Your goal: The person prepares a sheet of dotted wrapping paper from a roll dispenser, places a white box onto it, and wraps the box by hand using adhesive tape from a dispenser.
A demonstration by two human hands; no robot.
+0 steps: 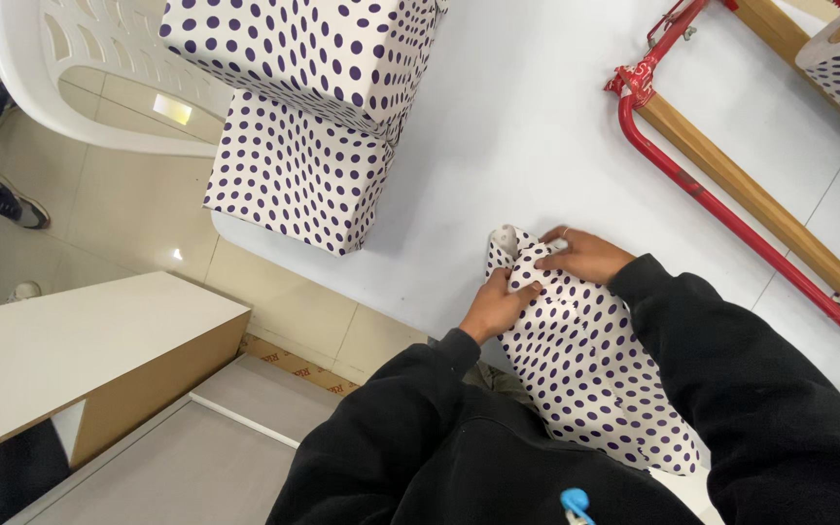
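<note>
The parcel [590, 374] is a long, bulky bundle wrapped in white paper printed all over with dark purple dots. It lies on the white table [537, 126] close to its near edge, running slantwise from the upper left, where its narrow end sits, down to the lower right, where it broadens and passes partly behind a black sleeve. The paper is creased and slightly loose along its length rather than drawn flat. At the narrow upper end the wrapping is gathered into folds, and a small white rounded bit shows just at the tip; what it is cannot be told.
</note>
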